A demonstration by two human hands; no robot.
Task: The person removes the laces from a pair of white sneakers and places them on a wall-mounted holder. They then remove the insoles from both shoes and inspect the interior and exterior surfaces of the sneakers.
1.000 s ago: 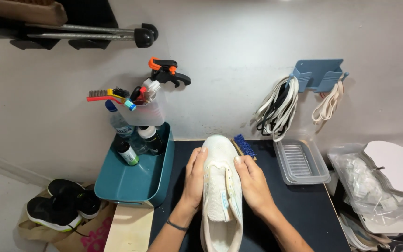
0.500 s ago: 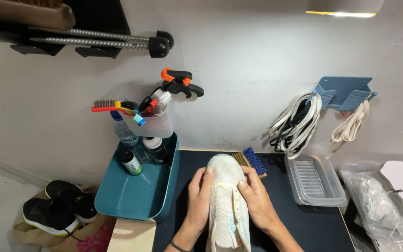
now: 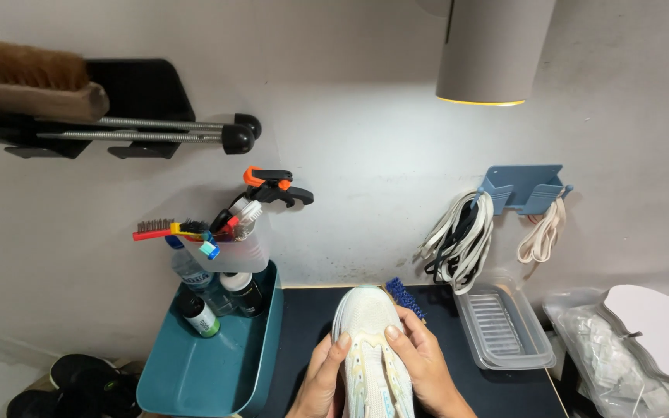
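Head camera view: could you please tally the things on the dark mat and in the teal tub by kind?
White shoe, held by left hand and right hand: 1
Blue-bristled brush: 1
Clear plastic tray: 1
Bottles in the teal tub: 3, at
Total: 6

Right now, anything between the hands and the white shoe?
Nothing visible. The left hand and right hand both already grip the white shoe from either side; the blue brush lies behind its toe.
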